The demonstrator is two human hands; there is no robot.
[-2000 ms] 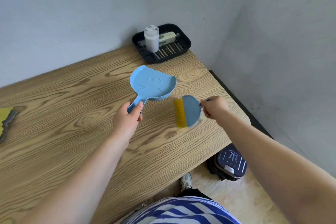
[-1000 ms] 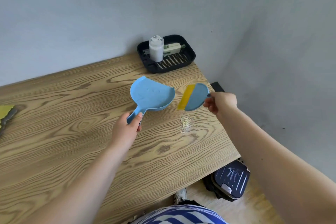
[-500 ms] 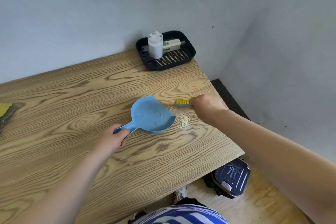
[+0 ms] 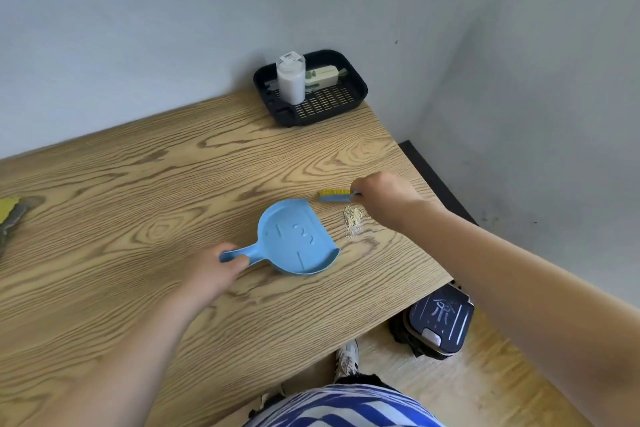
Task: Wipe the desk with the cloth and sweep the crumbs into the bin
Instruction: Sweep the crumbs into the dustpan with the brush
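Grey walls corner a wooden desk. Below the right forearm, a dark bin stands on the floor. Left hand grips the dustpan handle, pan flat on the desk. Right hand is closed on the brush. Crumbs lie between both hands. A cloth sits far left of the left hand.

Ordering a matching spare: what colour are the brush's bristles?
Yellow, on a blue brush; the head view shows it.
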